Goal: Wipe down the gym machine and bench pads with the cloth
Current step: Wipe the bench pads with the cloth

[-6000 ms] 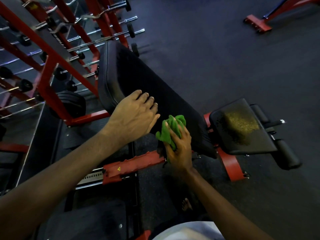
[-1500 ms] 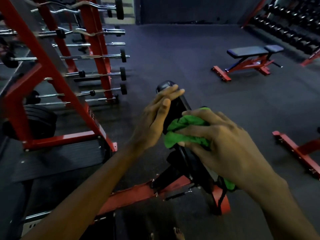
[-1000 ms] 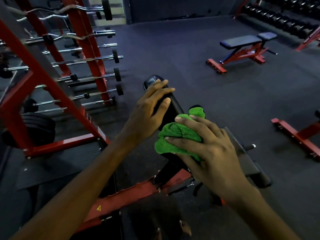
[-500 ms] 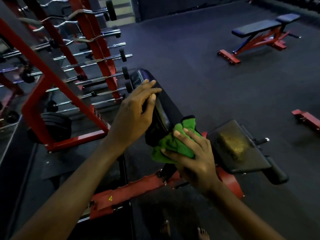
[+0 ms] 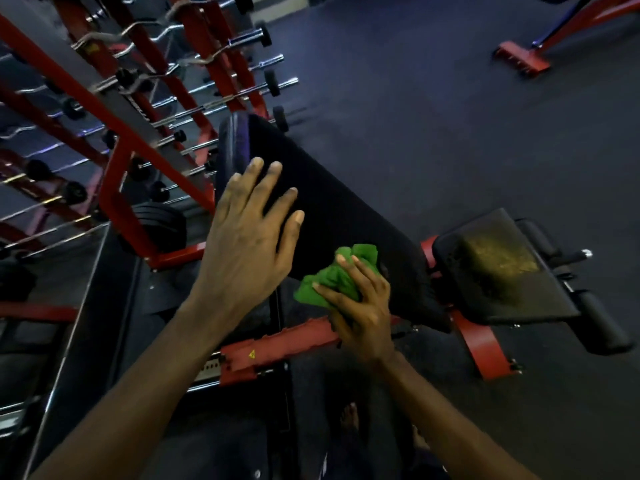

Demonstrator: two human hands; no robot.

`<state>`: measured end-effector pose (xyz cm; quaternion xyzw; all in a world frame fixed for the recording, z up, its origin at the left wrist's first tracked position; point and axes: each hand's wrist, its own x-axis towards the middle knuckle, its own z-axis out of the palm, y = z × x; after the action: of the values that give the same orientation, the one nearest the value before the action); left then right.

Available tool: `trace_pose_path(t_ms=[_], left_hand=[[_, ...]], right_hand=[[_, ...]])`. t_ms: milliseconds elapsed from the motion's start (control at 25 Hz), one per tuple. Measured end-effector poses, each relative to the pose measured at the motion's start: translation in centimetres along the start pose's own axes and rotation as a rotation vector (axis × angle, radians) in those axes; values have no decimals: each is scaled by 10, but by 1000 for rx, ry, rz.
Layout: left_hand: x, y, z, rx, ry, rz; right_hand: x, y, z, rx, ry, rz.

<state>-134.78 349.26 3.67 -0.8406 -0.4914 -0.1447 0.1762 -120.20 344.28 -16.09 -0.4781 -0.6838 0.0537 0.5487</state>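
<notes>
The right hand (image 5: 360,306) grips a bunched green cloth (image 5: 332,275), fingers curled over the top of it. It holds the cloth against the lower near edge of the black back pad (image 5: 332,209) of an incline bench. The left hand (image 5: 249,233) is spread flat with straight, parted fingers over the near side of the same pad, higher up. Whether its palm touches the pad cannot be told. It holds nothing.

The back pad slopes up and away to the left. Its upper end is near a red barbell rack (image 5: 138,133) loaded with chrome bars. Just beyond the pad's lower end sits the black seat pad (image 5: 498,271), which has a dull yellowish worn patch on its surface. Two black foam rollers (image 5: 602,323) stick out at the seat's far right side.

Beneath both pads runs the red bench frame (image 5: 277,348), which carries a small yellow warning sticker (image 5: 252,354). A stack of black weight plates (image 5: 162,226) stands at the foot of the rack, to the left of the back pad. The floor (image 5: 450,116) is dark rubber matting. At the top right, well apart, is the red foot of another bench (image 5: 519,58). The person's bare toes (image 5: 348,415) show below the right forearm.
</notes>
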Motion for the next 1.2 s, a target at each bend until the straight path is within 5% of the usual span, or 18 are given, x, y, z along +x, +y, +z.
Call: trace_pose_path(t_ms=[200, 440, 680, 840, 960, 1200], left_hand=[[-8, 35, 16, 161, -107, 192], [-7, 38, 32, 344, -280, 287], [-4, 55, 32, 330, -416, 278], [0, 85, 66, 425, -706, 439], [16, 90, 82, 447, -767, 528], [24, 92, 100, 421, -863, 698]], right_hand=[[-22, 39, -7, 12, -29, -18], [-50, 56, -3, 132, -5, 207], [-59, 73, 2, 198, 225, 538], [-32, 43, 8, 190, 231, 496], [-56, 56, 14, 148, 230, 518], [-103, 106, 20, 146, 365, 933]])
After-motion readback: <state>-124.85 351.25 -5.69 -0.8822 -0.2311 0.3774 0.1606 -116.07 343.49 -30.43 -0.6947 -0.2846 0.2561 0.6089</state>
